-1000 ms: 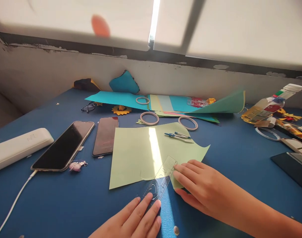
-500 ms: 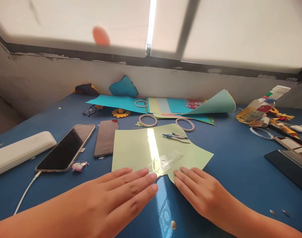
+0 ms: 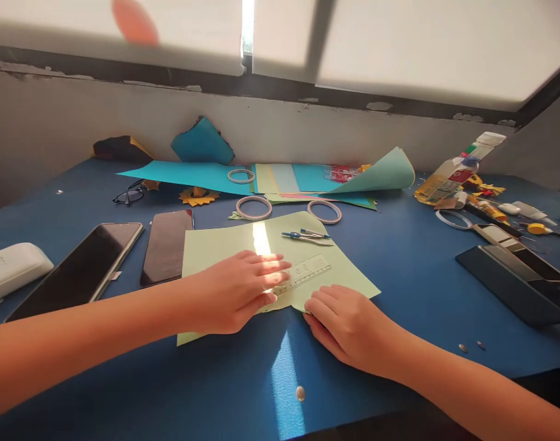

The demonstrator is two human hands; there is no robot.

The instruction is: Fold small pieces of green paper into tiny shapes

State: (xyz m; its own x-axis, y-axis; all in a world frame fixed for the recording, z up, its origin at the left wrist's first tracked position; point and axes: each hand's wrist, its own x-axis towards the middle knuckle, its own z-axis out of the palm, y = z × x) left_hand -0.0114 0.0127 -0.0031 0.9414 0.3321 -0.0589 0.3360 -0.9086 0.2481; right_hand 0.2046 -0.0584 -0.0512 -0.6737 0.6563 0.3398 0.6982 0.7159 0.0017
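A sheet of pale green paper (image 3: 224, 251) lies on the blue table, its near edge uneven. My left hand (image 3: 243, 291) is spread over it, fingers outstretched, fingertips covering the left end of a clear plastic ruler (image 3: 309, 271). At the paper's lower right edge, my right hand (image 3: 339, 315) is closed with bent fingers, the thumb low at the edge, pinching the paper there. A blue-and-silver compass (image 3: 307, 236) rests on the sheet beyond the ruler.
Left of the paper lie two phones (image 3: 80, 266) (image 3: 167, 245) and a white case (image 3: 16, 269). Tape rolls (image 3: 253, 209) (image 3: 324, 212) and blue paper (image 3: 169, 177) sit behind. On the right are a tilted bottle (image 3: 454, 174) and a dark open case (image 3: 504, 278).
My left hand has moved forward onto the paper and the ruler's left end. The right hand's fingers have curled in at the paper's edge. The whole view has shifted.
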